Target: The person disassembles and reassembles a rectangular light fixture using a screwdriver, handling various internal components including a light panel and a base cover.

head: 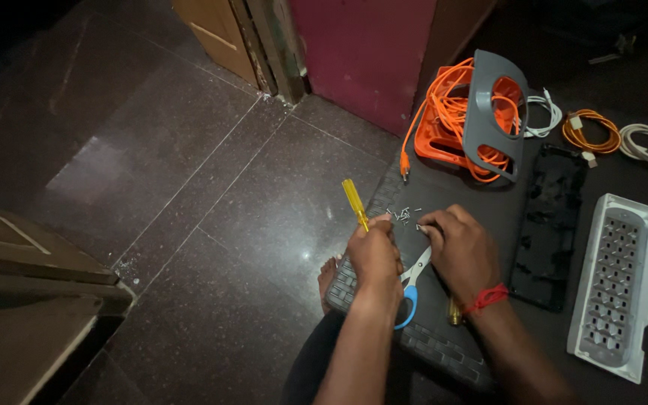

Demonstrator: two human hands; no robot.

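Sitting on a dark floor, person's left hand (375,251) is closed around a yellow screwdriver (355,204), tip hidden. Right hand (460,251) w/ fingertips pinched at small screws (403,215) on a black mat (444,191). Blue scissors (412,283) lie btwn the hands; orange cable reel (465,124) beyond.

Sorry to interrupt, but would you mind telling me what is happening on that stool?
A person sits on the floor with both hands over a dark stool. The left hand holds a yellow-handled screwdriver. The right hand reaches to a small pile of screws, its fingertips at them. Blue-handled scissors lie under the hands. Beside them are an orange cable reel, a black panel and a white perforated cover. Coiled cables lie farther back.
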